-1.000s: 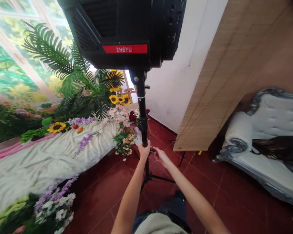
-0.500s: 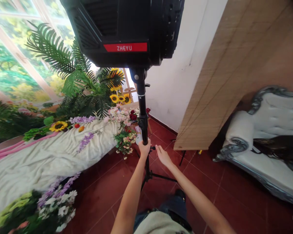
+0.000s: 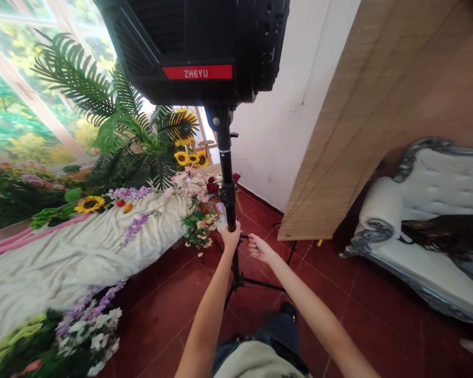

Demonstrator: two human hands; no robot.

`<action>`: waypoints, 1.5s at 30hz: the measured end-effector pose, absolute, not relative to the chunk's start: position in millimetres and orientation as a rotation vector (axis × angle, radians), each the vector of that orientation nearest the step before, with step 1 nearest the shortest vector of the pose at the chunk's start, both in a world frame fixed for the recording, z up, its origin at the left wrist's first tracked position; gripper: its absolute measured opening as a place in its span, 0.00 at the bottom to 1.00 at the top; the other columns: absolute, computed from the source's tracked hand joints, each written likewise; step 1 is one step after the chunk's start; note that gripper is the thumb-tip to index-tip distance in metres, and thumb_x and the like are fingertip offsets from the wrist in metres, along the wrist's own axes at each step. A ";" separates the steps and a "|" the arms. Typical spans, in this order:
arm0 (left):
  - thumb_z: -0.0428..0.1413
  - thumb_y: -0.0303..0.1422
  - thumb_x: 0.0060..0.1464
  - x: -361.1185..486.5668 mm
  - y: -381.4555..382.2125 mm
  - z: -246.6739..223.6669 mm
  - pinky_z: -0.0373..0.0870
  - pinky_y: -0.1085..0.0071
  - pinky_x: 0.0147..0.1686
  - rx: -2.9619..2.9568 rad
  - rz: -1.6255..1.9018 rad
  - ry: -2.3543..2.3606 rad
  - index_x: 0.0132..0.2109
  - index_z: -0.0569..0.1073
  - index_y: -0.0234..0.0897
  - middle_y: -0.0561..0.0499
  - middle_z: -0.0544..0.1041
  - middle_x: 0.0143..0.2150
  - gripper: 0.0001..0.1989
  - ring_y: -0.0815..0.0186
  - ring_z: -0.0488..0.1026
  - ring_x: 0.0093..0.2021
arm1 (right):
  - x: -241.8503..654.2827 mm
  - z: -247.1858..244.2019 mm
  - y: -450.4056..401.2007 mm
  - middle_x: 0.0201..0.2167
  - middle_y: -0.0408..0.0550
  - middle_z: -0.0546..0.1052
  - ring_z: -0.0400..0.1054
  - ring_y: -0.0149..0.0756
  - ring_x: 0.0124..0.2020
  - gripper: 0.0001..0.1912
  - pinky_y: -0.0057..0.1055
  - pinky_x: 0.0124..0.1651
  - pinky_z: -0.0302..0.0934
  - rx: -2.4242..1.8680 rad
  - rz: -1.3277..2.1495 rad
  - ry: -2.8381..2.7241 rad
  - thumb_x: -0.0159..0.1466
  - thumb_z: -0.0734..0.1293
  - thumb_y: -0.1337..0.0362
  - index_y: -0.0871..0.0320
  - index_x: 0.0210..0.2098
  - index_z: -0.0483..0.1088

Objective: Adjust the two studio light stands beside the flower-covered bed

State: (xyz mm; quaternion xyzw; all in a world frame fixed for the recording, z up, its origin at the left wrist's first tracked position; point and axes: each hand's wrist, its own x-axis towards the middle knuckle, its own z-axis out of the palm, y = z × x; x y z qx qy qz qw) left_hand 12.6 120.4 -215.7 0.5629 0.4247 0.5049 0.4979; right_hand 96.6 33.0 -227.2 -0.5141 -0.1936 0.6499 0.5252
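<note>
Right fingers (image 3: 253, 245) pinch knob (image 3: 244, 237), end hidden | lamp (image 3: 208, 44) top cropped

Left grip (image 3: 231, 239) around black stand (image 3: 230, 216) — right grip (image 3: 257, 248) on its knob (image 3: 244, 237).

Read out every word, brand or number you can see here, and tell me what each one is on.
"ZHEYU": white letters on the red strip across the black lamp.
Pale marks on the lamp's side: too small to read.
No other readable text.

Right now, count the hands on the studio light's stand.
2: the left hand grips the pole; the right hand holds the side knob. None appears hidden.
</note>
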 end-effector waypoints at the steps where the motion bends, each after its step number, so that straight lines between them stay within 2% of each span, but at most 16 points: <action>1: 0.57 0.39 0.42 12.4 120.0 -215.3 0.64 0.76 0.17 1.361 1.223 1.025 0.21 0.70 0.32 0.50 0.70 0.15 0.13 0.68 0.69 0.17 | 96.9 -226.6 32.0 0.11 0.32 0.49 0.37 0.22 0.11 0.19 0.21 0.14 0.32 -1.226 1.555 -0.452 0.60 0.56 0.52 0.55 0.19 0.49; 3: 0.57 0.39 0.42 12.0 119.1 -214.3 0.64 0.76 0.17 1.367 1.221 1.022 0.20 0.70 0.32 0.50 0.70 0.15 0.13 0.68 0.69 0.16 | 95.9 -226.1 28.9 0.12 0.33 0.54 0.40 0.22 0.11 0.21 0.21 0.14 0.33 -1.361 1.404 -0.469 0.60 0.56 0.47 0.55 0.20 0.52; 5: 0.56 0.39 0.42 11.6 118.3 -213.5 0.63 0.76 0.16 1.370 1.217 1.022 0.19 0.69 0.33 0.50 0.70 0.15 0.14 0.68 0.68 0.16 | 93.8 -225.6 24.3 0.15 0.37 0.61 0.49 0.23 0.13 0.22 0.22 0.16 0.40 -1.522 1.127 -0.581 0.59 0.56 0.44 0.56 0.24 0.58; 9: 0.57 0.39 0.42 11.3 118.3 -213.5 0.63 0.76 0.16 1.358 1.213 1.023 0.20 0.70 0.32 0.50 0.70 0.15 0.14 0.68 0.68 0.15 | 91.1 -220.2 12.3 0.24 0.41 0.70 0.62 0.31 0.25 0.18 0.27 0.29 0.54 -1.632 0.653 -1.001 0.58 0.61 0.46 0.55 0.33 0.64; 12: 0.57 0.39 0.42 11.2 118.6 -213.9 0.64 0.76 0.16 1.354 1.216 1.029 0.21 0.70 0.32 0.51 0.70 0.15 0.13 0.68 0.68 0.15 | 91.7 -213.3 6.8 0.25 0.42 0.70 0.62 0.34 0.27 0.17 0.28 0.32 0.54 -1.671 0.523 -1.170 0.60 0.59 0.47 0.54 0.35 0.65; 18: 0.56 0.39 0.43 9.6 116.3 -210.8 0.64 0.75 0.16 1.357 1.189 1.015 0.22 0.71 0.31 0.50 0.70 0.15 0.14 0.68 0.68 0.15 | 92.2 -212.5 15.9 0.26 0.43 0.71 0.63 0.34 0.28 0.18 0.27 0.30 0.52 -1.759 0.471 -1.243 0.63 0.54 0.49 0.54 0.29 0.65; 20: 0.56 0.39 0.43 9.4 116.1 -210.2 0.64 0.75 0.16 1.357 1.188 1.023 0.21 0.70 0.31 0.50 0.70 0.15 0.14 0.68 0.67 0.15 | 91.6 -216.2 23.0 0.26 0.44 0.72 0.64 0.35 0.29 0.19 0.27 0.30 0.52 -1.730 0.517 -1.200 0.63 0.54 0.49 0.55 0.27 0.65; 22: 0.56 0.38 0.43 9.6 116.5 -210.6 0.64 0.75 0.16 1.363 1.191 1.028 0.20 0.70 0.32 0.50 0.70 0.15 0.13 0.68 0.67 0.15 | 91.6 -219.7 29.6 0.21 0.44 0.69 0.63 0.33 0.25 0.21 0.26 0.27 0.52 -1.672 0.684 -1.073 0.62 0.54 0.48 0.56 0.23 0.64; 26: 0.57 0.38 0.42 10.2 118.0 -212.4 0.64 0.76 0.17 1.383 1.219 1.025 0.21 0.71 0.32 0.50 0.70 0.15 0.13 0.69 0.68 0.16 | 95.6 -220.7 36.2 0.09 0.35 0.52 0.45 0.25 0.12 0.20 0.23 0.17 0.42 -1.352 1.353 -0.698 0.62 0.54 0.52 0.55 0.18 0.55; 28: 0.57 0.39 0.42 10.4 118.4 -212.6 0.63 0.76 0.16 1.367 1.223 1.021 0.21 0.70 0.32 0.51 0.69 0.15 0.13 0.69 0.68 0.16 | 98.7 -218.6 36.6 0.08 0.32 0.46 0.39 0.24 0.11 0.17 0.22 0.15 0.39 -1.141 1.591 -0.596 0.62 0.54 0.57 0.55 0.18 0.53; 31: 0.58 0.39 0.41 10.4 118.1 -211.9 0.62 0.76 0.15 1.340 1.224 1.019 0.19 0.69 0.32 0.51 0.69 0.14 0.14 0.69 0.68 0.16 | 100.6 -215.1 35.1 0.09 0.32 0.47 0.38 0.24 0.11 0.16 0.22 0.15 0.38 -1.083 1.670 -0.581 0.62 0.53 0.58 0.55 0.20 0.54; 33: 0.58 0.39 0.40 10.3 117.6 -211.5 0.62 0.76 0.15 1.335 1.220 1.023 0.19 0.69 0.32 0.51 0.69 0.14 0.14 0.69 0.67 0.15 | 98.7 -212.6 31.8 0.10 0.34 0.53 0.42 0.25 0.11 0.18 0.22 0.16 0.39 -1.280 1.535 -0.651 0.63 0.53 0.54 0.56 0.21 0.56; 35: 0.58 0.40 0.40 10.1 117.4 -211.8 0.62 0.76 0.14 1.327 1.200 1.025 0.20 0.69 0.32 0.51 0.70 0.15 0.14 0.69 0.67 0.15 | 95.4 -209.3 25.1 0.13 0.37 0.61 0.51 0.27 0.14 0.18 0.23 0.19 0.44 -1.536 1.185 -0.796 0.62 0.55 0.49 0.56 0.25 0.60; 39: 0.57 0.41 0.41 9.2 118.2 -213.7 0.62 0.76 0.14 1.334 1.200 1.002 0.20 0.69 0.32 0.51 0.70 0.15 0.15 0.69 0.67 0.15 | 90.9 -200.0 6.1 0.27 0.42 0.72 0.64 0.34 0.27 0.16 0.27 0.29 0.53 -1.742 0.494 -1.212 0.60 0.59 0.48 0.52 0.38 0.65; 42: 0.57 0.40 0.42 8.9 119.2 -214.3 0.64 0.76 0.15 1.345 1.214 0.985 0.20 0.69 0.32 0.50 0.70 0.15 0.14 0.68 0.68 0.16 | 93.2 -196.7 -0.1 0.33 0.44 0.72 0.66 0.37 0.34 0.15 0.29 0.34 0.55 -1.726 0.379 -1.396 0.62 0.59 0.49 0.50 0.42 0.66; 45: 0.57 0.39 0.42 9.2 119.6 -213.4 0.64 0.76 0.16 1.343 1.207 0.991 0.20 0.70 0.32 0.50 0.70 0.15 0.14 0.68 0.68 0.16 | 99.2 -200.2 5.5 0.34 0.46 0.72 0.65 0.38 0.37 0.13 0.28 0.34 0.55 -1.686 0.348 -1.455 0.62 0.59 0.51 0.50 0.39 0.68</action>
